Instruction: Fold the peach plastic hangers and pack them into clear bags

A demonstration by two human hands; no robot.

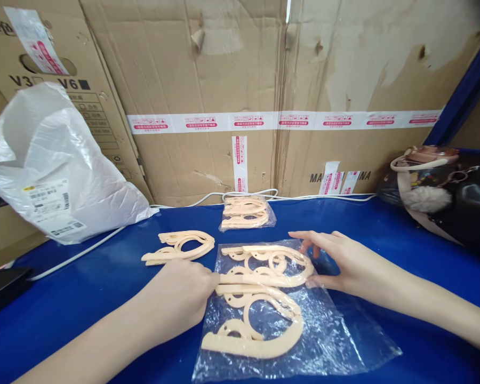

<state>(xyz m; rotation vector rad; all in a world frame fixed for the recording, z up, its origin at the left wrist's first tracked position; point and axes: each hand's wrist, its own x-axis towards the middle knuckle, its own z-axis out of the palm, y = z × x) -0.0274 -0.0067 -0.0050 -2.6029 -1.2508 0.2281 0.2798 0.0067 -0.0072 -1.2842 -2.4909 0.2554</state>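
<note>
Cream folding hangers lie in a clear plastic bag [336, 341] in the middle of the blue table. The lower folding hanger [278, 346] is flat inside it. My left hand [184, 290] is closed at the bag's left edge, its fingertips on the straight ends of the upper folding hanger [260, 279]. Around the curved right end of that hanger, my right hand [336, 261] has thumb and fingers on either side, through the film; its index finger stretches out. Just beyond my left hand rests a loose folded hanger [188, 246].
Another bagged set of hangers [246, 212] sits at the back, by a white cable [202, 200]. A white parcel bag [64, 170] stands at left, a dark device [4, 288] below it. A black bag [470, 197] is at right. Cardboard [204, 69] walls the back.
</note>
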